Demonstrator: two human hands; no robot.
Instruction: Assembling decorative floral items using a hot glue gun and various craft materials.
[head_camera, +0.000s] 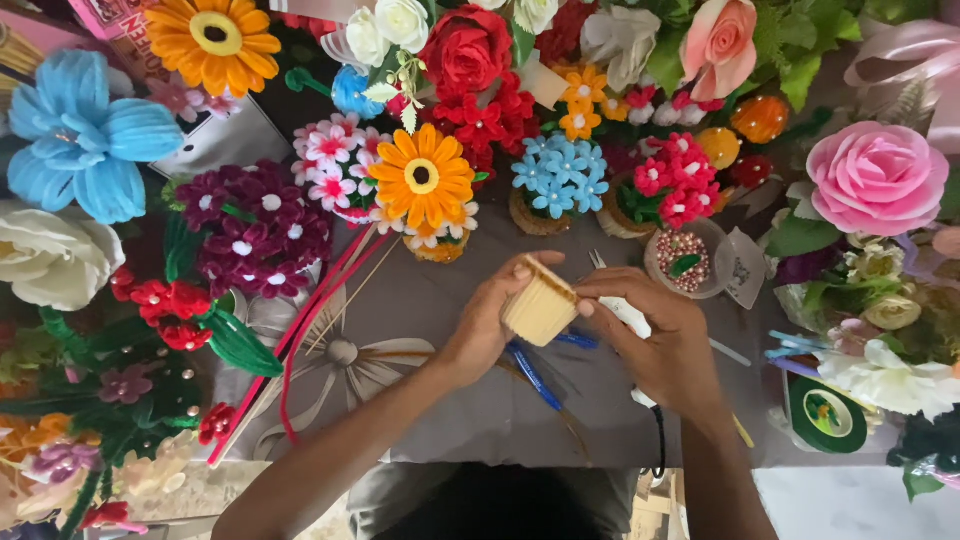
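The small cream pot (541, 310) sits tilted between both hands above the grey cloth (440, 300), its long axis slanting from upper left to lower right. The left hand (490, 320) grasps it; the right hand (665, 340), touching its rim, clutches a white tool (627, 316).

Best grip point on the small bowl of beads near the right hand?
Likely the rim of the clear bead bowl, from above. It stands upright and open, flower pots crowd its far side, and the right hand lies just below it, leaving little side access.

matt ribbed cream paper cup (540, 308)
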